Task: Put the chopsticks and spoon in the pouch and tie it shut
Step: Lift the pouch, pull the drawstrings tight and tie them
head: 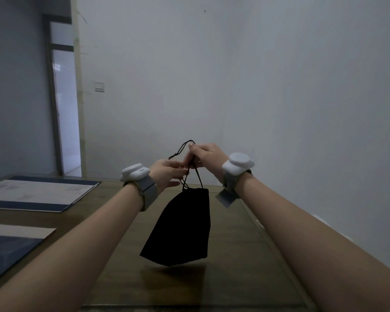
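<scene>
A black fabric pouch (pixel 180 228) hangs in the air above the table, its mouth gathered at the top. Thin black drawstrings (pixel 190 174) run up from the mouth into both hands. My right hand (pixel 206 156) pinches the cords at the top, a loop sticking out above its fingers. Just lower and to the left, my left hand (pixel 167 175) has its fingertips on the cords near the pouch's mouth. No chopsticks or spoon are visible; what the pouch contains is hidden.
The dark wooden table (pixel 234 255) runs ahead to a pale wall. Blue and white folders (pixel 38 194) lie at the left, another (pixel 11 248) nearer. A doorway (pixel 65 113) opens at the back left. White trackers sit on both wrists.
</scene>
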